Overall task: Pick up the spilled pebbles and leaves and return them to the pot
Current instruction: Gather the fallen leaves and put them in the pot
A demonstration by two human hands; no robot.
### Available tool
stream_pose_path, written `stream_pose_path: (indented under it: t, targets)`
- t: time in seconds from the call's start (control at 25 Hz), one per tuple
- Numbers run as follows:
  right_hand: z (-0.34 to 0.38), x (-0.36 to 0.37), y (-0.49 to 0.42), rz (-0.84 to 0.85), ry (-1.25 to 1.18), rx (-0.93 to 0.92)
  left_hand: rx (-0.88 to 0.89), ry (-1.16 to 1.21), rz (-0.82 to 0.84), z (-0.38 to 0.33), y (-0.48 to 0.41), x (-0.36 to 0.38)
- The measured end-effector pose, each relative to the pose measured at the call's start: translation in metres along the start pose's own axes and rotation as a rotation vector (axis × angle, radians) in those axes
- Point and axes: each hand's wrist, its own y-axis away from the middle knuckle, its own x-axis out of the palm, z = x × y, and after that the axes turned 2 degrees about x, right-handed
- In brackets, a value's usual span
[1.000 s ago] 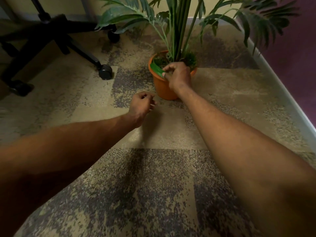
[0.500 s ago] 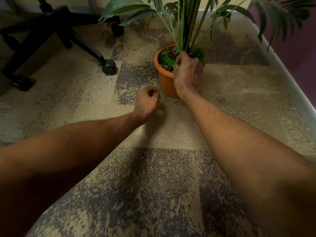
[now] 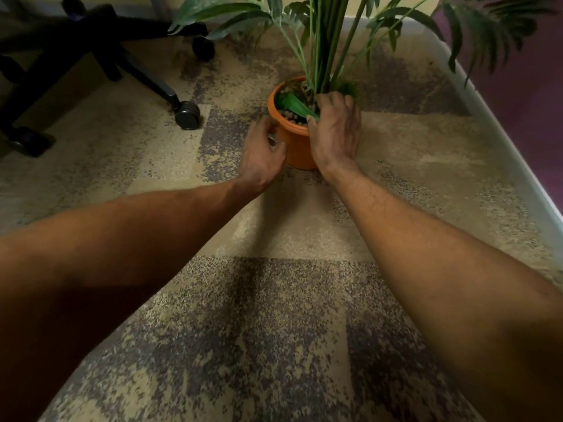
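An orange pot (image 3: 297, 144) with a tall green plant stands on the carpet. Brown pebbles (image 3: 291, 114) lie inside it near the rim. A loose green leaf (image 3: 294, 103) rests across the pebbles, and its near end sits under the thumb of my right hand (image 3: 335, 132). That hand drapes over the pot's right rim, fingers bent toward the stems. My left hand (image 3: 262, 153) is beside the pot's left wall, fingers spread and curved toward it; whether it touches the pot I cannot tell.
A black office chair base (image 3: 91, 47) with a caster wheel (image 3: 188, 114) stands to the left. A white skirting board (image 3: 502, 141) and purple wall run along the right. Palm fronds (image 3: 487, 28) hang over the pot. Patterned carpet (image 3: 274, 330) spreads in front.
My left hand, a closed fist before, has opened and moved forward to the pot's left side. The right hand has shifted on the rim, and the leaf now lies inside the pot.
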Motion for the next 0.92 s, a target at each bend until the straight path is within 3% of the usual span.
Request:
stream_pose_path:
  t: [0.16,0.32,0.52,0.72,0.92]
  targets:
    - [-0.014,-0.015,0.025,0.043,-0.056,0.007,-0.003,-0.184,0.071,0.003,0.002,-0.001]
    - [-0.035,-0.031,0.081,0.205,-0.097,0.014,0.081,-0.442,0.212,0.003,0.023,0.002]
    - [-0.067,-0.043,0.152,0.405,-0.072,0.014,0.148,-0.542,0.490,-0.004,0.073,0.006]
    - [-0.122,-0.070,0.181,0.685,-0.103,-0.031,0.204,-0.630,0.925,-0.020,0.140,0.010]
    - [-0.157,-0.097,0.190,0.851,-0.175,0.069,0.318,-0.651,1.075,-0.022,0.183,0.021]
